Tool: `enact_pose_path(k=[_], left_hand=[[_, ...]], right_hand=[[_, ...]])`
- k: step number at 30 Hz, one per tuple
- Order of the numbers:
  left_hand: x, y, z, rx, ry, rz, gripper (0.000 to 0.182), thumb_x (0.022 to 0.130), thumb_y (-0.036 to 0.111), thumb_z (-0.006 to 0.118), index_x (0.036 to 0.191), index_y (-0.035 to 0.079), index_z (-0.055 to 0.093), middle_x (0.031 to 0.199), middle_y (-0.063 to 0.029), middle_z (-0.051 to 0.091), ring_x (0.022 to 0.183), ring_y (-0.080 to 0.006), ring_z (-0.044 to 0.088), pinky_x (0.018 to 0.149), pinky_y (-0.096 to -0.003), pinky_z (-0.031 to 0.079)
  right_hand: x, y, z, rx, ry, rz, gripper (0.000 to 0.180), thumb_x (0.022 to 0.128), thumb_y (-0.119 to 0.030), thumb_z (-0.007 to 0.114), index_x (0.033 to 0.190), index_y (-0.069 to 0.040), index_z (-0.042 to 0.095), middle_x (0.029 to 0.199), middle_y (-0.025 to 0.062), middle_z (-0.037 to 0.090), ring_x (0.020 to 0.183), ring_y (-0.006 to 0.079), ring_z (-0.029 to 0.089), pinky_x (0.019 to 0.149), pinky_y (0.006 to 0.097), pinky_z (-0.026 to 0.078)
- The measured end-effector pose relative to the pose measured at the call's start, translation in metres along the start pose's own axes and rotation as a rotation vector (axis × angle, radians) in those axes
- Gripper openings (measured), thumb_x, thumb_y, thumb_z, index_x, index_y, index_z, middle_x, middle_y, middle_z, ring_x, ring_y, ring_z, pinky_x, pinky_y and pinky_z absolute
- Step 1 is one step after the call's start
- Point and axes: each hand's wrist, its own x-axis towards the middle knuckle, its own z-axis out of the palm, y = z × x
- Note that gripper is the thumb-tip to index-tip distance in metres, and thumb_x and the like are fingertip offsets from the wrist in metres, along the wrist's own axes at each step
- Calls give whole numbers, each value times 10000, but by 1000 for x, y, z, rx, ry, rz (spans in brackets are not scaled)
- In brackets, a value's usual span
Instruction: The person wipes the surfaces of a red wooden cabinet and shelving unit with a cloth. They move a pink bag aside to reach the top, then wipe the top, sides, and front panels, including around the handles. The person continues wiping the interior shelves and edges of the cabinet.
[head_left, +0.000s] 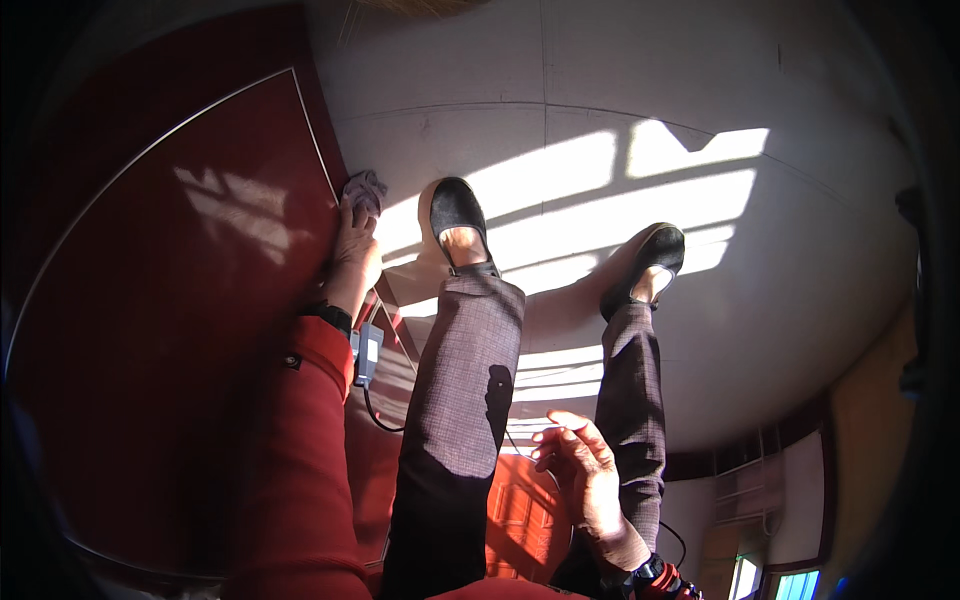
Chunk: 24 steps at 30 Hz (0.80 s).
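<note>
My left hand (358, 251) is bent around a crumpled grey cloth (364, 191). The cloth lies at the lower edge of a dark red panel (165, 315), where the panel meets the pale floor (465, 127). A thin silvery line runs around the panel's face. Beyond my lower legs hangs my right hand (581, 465), its fingers loosely curled and apart, with nothing seen in them. Both wrists carry dark bands below red sleeves.
My black shoes (454, 206) stand apart on the floor, under checked trousers (472, 360). By my left wrist hangs a grey box-shaped device (368, 352) with a black cable (375, 416). An orange-red panelled door (517, 517) shows between my legs. Sunlight patches cross the floor.
</note>
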Motion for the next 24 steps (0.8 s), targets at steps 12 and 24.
enact_pose_path(k=[12,24], left_hand=[[51,-153,-82,-44,191,-12,237,866,158,553,1044,109,702,1181,-84,575,1177,-289,490,1132,-461,261],[-92,-69,-42,-17,49,219,275,879,248,526,1090,133,662,1140,-48,548,1146,-259,472,1097,-536,256]], right_hand=[[8,6,11,89,-69,-51,263,1007,-142,481,1220,-24,582,973,108,664,836,167,635,731,283,521],[17,21,-2,66,-114,-113,258,994,-178,518,1198,-40,595,946,89,670,787,149,629,705,269,506]])
